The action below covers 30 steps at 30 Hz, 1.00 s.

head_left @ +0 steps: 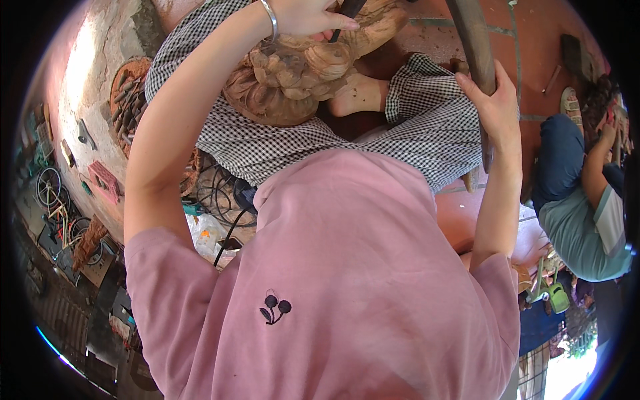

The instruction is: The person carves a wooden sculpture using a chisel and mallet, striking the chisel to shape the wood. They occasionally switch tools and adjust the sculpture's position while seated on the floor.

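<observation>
Between my legs lies a carved wooden piece (287, 80) with rounded, petal-like and flowing relief. At the top edge my left hand (310, 17), with a silver bangle on its wrist, is closed round a dark, narrow chisel (337, 30). The chisel's lower end meets the carving; its upper part is cut off by the frame. Off to the right, my right hand (492, 107) wraps round a thick, curved wooden club (471, 33), held apart from the carving. The club's upper end runs out of view.
A round basket of chisel-like tools (127, 100) sits at left. Near it are a pink perforated brick (104, 181), black cables (217, 193) and a plastic bag (207, 233). Another person (577, 200) sits at right on the tiled floor (533, 40). A bicycle (57, 200) stands far left.
</observation>
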Each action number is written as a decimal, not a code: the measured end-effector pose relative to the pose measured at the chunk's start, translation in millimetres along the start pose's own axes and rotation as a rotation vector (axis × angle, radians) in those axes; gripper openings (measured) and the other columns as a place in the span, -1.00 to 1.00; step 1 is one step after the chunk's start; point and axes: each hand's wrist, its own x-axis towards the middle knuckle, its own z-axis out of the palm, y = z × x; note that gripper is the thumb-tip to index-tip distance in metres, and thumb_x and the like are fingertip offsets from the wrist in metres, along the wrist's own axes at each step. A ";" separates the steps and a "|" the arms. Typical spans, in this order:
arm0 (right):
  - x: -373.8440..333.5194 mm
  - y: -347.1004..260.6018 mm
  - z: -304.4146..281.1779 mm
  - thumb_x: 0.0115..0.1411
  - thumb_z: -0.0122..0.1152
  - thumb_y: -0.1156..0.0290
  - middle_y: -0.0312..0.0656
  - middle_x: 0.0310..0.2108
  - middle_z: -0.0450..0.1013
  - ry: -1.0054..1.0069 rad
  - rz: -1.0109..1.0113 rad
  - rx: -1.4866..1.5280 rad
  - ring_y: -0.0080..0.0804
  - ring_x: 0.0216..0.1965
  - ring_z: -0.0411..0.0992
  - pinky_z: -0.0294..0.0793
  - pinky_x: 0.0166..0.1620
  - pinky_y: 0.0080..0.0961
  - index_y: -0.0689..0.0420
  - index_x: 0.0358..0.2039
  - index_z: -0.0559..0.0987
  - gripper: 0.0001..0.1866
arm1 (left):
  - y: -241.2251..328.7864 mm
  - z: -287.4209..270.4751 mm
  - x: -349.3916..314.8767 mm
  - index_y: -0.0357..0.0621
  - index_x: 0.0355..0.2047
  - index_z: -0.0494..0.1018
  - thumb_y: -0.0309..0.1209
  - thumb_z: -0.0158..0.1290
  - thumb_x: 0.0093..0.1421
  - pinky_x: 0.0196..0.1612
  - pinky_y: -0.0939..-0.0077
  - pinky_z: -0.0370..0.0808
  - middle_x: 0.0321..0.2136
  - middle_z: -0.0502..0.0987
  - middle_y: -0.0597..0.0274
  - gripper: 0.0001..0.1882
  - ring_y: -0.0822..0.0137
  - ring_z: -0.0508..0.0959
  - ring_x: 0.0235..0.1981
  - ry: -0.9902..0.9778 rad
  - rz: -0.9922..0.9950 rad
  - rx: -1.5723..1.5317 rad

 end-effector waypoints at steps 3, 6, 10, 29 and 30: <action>9.4 -6.7 -4.8 0.00 0.39 0.17 -0.18 -0.37 0.53 0.004 -0.029 -0.033 -0.38 -0.30 0.48 0.42 -0.17 -0.45 0.25 -0.18 0.51 -0.52 | -2.8 -0.4 5.3 -0.21 -0.16 0.38 -0.35 0.19 0.12 -0.24 0.30 0.50 -0.42 0.56 0.04 -0.66 0.11 0.60 -0.36 -0.015 0.053 0.009; 17.5 -6.8 -7.5 0.03 0.36 0.18 -0.12 -0.31 0.54 0.027 -0.060 -0.066 -0.28 -0.25 0.51 0.43 -0.14 -0.39 0.19 -0.09 0.49 -0.50 | 3.7 -4.9 4.4 -0.20 -0.16 0.39 -0.34 0.19 0.11 -0.23 0.30 0.50 -0.44 0.56 0.04 -0.66 0.10 0.60 -0.35 -0.021 0.072 0.008; 21.6 -15.1 -11.2 0.05 0.38 0.16 -0.16 -0.28 0.53 0.043 -0.069 0.019 -0.41 -0.23 0.48 0.41 -0.11 -0.45 0.25 -0.06 0.48 -0.46 | -3.8 -1.6 7.9 -0.19 -0.17 0.40 -0.34 0.19 0.08 -0.23 0.28 0.50 -0.43 0.57 0.02 -0.66 0.08 0.60 -0.35 -0.050 0.015 0.084; 3.6 -12.3 -11.8 0.09 0.22 0.36 -0.03 -0.18 0.53 0.212 -0.233 -0.309 0.03 -0.10 0.48 0.45 -0.11 -0.18 0.04 0.07 0.39 -0.51 | 9.6 0.9 2.9 -0.14 -0.28 0.42 -0.29 0.16 0.05 -0.26 0.21 0.50 -0.46 0.56 -0.02 -0.72 0.01 0.60 -0.36 -0.001 0.061 0.124; 2.8 -14.2 -13.1 0.09 0.21 0.38 -0.02 -0.19 0.53 0.181 -0.243 -0.362 0.03 -0.10 0.48 0.45 -0.11 -0.18 0.04 0.06 0.39 -0.51 | 10.7 0.7 2.3 -0.15 -0.29 0.42 -0.26 0.16 0.05 -0.26 0.21 0.50 -0.46 0.56 -0.02 -0.71 0.01 0.60 -0.36 0.004 0.073 0.130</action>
